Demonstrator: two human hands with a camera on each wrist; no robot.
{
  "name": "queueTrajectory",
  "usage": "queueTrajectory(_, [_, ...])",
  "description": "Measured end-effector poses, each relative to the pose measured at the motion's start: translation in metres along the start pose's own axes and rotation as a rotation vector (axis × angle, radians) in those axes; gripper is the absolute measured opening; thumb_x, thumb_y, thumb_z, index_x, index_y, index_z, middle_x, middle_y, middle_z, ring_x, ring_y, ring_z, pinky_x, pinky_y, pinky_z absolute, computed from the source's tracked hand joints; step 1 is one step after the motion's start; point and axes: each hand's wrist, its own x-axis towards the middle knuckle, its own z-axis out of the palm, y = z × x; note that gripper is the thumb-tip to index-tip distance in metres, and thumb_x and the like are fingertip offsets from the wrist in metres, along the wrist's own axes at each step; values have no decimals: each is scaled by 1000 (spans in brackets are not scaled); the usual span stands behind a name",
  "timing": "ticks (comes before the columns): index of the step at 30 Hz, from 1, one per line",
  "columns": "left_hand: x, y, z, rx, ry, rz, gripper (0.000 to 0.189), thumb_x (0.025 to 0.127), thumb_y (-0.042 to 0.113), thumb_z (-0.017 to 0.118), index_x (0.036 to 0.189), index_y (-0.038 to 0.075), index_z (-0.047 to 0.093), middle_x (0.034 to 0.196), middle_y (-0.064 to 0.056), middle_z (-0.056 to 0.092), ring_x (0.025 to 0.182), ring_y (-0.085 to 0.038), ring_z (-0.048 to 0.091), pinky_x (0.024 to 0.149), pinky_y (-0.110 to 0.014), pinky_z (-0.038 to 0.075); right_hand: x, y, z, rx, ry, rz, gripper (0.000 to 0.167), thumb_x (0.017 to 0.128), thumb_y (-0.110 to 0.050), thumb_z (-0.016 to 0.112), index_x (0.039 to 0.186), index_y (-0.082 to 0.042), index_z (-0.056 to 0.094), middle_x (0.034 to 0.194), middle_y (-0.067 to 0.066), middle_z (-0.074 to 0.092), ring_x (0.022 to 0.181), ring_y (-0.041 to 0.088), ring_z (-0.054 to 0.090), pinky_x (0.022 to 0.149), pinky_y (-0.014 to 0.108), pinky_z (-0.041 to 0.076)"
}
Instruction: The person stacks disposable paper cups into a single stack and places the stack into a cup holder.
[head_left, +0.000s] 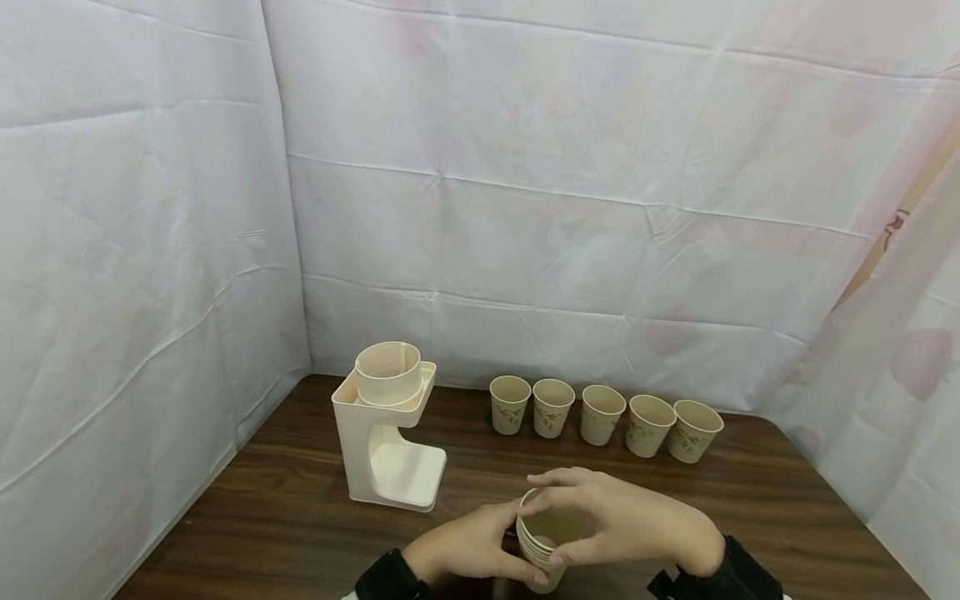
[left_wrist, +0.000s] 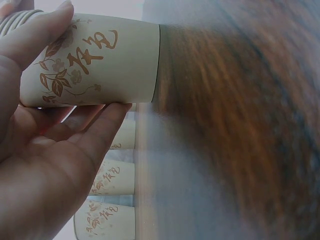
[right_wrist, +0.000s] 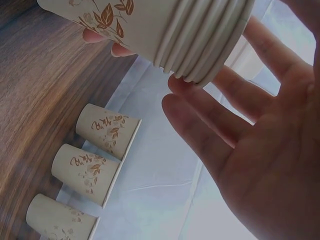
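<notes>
A nested stack of cream paper cups (head_left: pixel 534 552), printed with brown leaves and writing, stands near the table's front edge, mouth up. My left hand (head_left: pixel 480 540) grips it from the left, with thumb and fingers around its side. In the left wrist view, the bottom of the stack (left_wrist: pixel 120 60) is right at the tabletop. Over the mouth spans my right hand (head_left: pixel 630 518), thumb at the near rim and fingers at the far one. The right wrist view has its loosely straight fingers (right_wrist: pixel 200 130) beside the stacked rims, one fingertip right at the edge.
Along the back of the dark wooden table (head_left: pixel 277 492), several single paper cups (head_left: pixel 600 417) stand upright in a row. Left of them is a cream stand (head_left: pixel 356 454) with a round open tube on top and a flat base. White cloth (head_left: pixel 525 208) hangs behind and at both sides.
</notes>
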Motion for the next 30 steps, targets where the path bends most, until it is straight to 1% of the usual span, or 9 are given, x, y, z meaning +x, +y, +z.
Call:
queueTrajectory(5, [-1, 1, 0, 39, 22, -23, 72, 88, 34, 80, 149, 29, 41, 132, 15, 58, 123, -5, 52, 103, -28, 41, -3, -2, -4, -47, 0, 83, 42, 97, -49, 63, 136, -36, 58, 146, -8, 49, 128, 20, 52, 95, 43, 50])
queueTrajectory(7, [-1, 1, 0, 48, 28, -25, 71, 88, 35, 80, 148, 29, 42, 132, 16, 57, 123, -5, 51, 103, -29, 41, -5, -1, -6, -57, 12, 105, 41, 98, -49, 62, 136, -35, 58, 144, -10, 51, 126, 19, 53, 94, 43, 51])
queueTrajectory(12, [0, 1, -1, 41, 34, -27, 68, 87, 34, 81, 145, 27, 45, 131, 14, 58, 123, -5, 52, 103, -29, 42, -12, 5, -11, -64, 80, 71, 35, 99, -41, 64, 131, -28, 62, 137, -10, 56, 122, 15, 56, 93, 38, 52])
queueTrajectory(15, [0, 2, -1, 24, 33, -25, 68, 87, 31, 81, 144, 26, 46, 130, 13, 59, 122, -6, 52, 102, -29, 42, -17, 11, -14, -74, 116, 58, 31, 99, -36, 65, 129, -27, 62, 132, -12, 58, 120, 13, 56, 92, 37, 52])
queueTrajectory(18, [1, 2, 0, 17, 35, -15, 68, 86, 29, 82, 144, 24, 47, 129, 13, 59, 122, -5, 52, 101, -29, 42, -24, 16, -18, -83, 146, 87, 31, 100, -34, 65, 130, -29, 61, 128, -15, 59, 119, 12, 56, 92, 37, 52])
queueTrajectory(22, [2, 2, 0, 41, 49, 8, 66, 85, 28, 83, 141, 21, 49, 127, 12, 61, 120, -5, 54, 101, -28, 43, -33, 25, -22, -99, 187, 137, 30, 99, -33, 65, 129, -32, 60, 125, -17, 60, 117, 11, 57, 90, 36, 52])
queueTrajectory(27, [2, 1, 1, 33, 48, 15, 66, 86, 27, 83, 142, 20, 49, 128, 10, 61, 121, -5, 54, 102, -28, 42, -42, 35, -26, -116, 228, 174, 29, 100, -31, 65, 129, -31, 61, 124, -17, 61, 116, 11, 58, 90, 35, 52])
queueTrajectory(30, [2, 1, 1, 33, 49, 14, 67, 85, 27, 83, 142, 20, 49, 128, 10, 61, 122, -6, 54, 103, -28, 42, -46, 42, -28, -128, 272, 180, 31, 98, -27, 68, 129, -30, 62, 123, -15, 62, 115, 11, 59, 89, 35, 52])
